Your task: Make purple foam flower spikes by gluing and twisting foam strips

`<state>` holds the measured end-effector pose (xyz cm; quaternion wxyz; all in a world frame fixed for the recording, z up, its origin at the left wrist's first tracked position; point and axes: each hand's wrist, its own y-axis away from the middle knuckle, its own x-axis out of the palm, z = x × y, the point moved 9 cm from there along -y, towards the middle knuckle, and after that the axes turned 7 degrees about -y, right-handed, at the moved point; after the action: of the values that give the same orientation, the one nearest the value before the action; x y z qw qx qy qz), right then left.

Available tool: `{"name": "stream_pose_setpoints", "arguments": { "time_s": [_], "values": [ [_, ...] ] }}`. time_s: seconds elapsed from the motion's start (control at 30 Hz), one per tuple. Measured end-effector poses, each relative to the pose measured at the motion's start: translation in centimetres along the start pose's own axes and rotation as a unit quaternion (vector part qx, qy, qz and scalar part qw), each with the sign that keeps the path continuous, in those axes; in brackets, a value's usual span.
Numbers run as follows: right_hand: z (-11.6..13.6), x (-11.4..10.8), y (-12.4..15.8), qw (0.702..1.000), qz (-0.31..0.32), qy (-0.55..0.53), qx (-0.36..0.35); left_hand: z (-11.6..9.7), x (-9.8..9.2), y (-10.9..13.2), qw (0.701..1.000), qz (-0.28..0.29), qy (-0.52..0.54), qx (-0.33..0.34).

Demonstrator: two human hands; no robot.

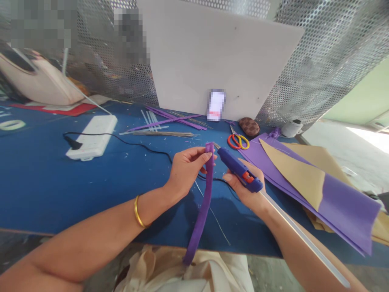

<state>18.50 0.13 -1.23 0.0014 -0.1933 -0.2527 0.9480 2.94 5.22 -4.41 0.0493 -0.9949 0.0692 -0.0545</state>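
Between the thumb and fingers of my left hand (188, 168) is the upper end of a purple strip (202, 215), which hangs down past the table's front edge. My right hand (249, 186) grips a blue hot glue gun (235, 164) with an orange part on its body. Its metal nozzle points at the top end of the strip, close beside it; whether they touch I cannot tell. A long clear glue stick (304, 237) sticks out of the gun's back along my right forearm. Under the hands a thin wire (219, 223) lies on the table.
A black cord runs from a white power strip (94, 136) across the blue table (130, 174). Purple strips (182, 119), wires (164, 134) and scissors (238, 142) lie further back. Purple and tan sheets (306, 182) cover the right side. A phone (216, 105) leans on a white board (225, 52).
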Motion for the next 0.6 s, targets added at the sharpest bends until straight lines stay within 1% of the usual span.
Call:
{"name": "stream_pose_setpoints", "arguments": {
  "time_s": [0.27, 0.6],
  "values": [
    [0.21, 0.07, -0.05, 1.000, 0.000, 0.005, -0.006, 0.01, -0.01, -0.04, 1.000, -0.002, -0.006, 0.004],
    [-0.19, 0.24, -0.05, 1.000, 0.000, 0.008, 0.013, -0.14, -0.07, -0.06, 1.000, -0.004, -0.004, 0.009]
  ]
}}
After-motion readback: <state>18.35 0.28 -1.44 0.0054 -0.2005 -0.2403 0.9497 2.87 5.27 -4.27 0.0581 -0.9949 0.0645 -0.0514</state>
